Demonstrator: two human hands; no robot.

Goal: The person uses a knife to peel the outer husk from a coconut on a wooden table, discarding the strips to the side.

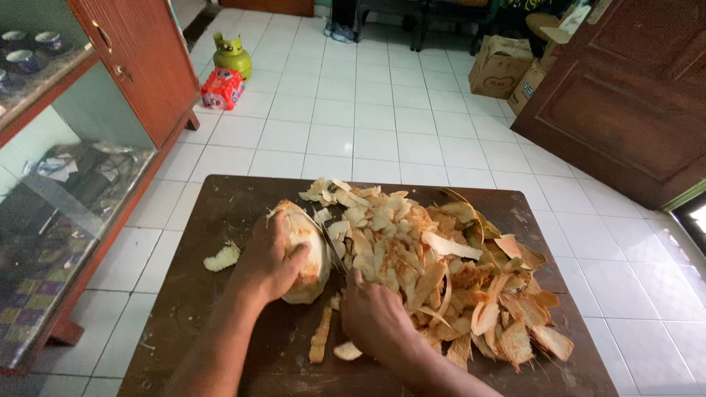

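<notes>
My left hand [271, 259] grips a pale, partly peeled coconut [307, 250] lying on a dark wooden table [213, 213]. My right hand [375, 317] is closed on the handle of a knife [332, 246], whose blade lies against the coconut's right side. A big heap of pale and orange husk shavings [441, 272] is piled to the right of both hands. One loose white scrap [221, 257] lies to the left of the coconut, and a few strips [323, 334] lie near the front.
A glass-fronted wooden cabinet [81, 169] stands to the left. On the white tiled floor [382, 125] behind are a green gas canister [232, 55], a red packet [222, 88] and cardboard boxes [500, 68]. A brown door [625, 95] is at right.
</notes>
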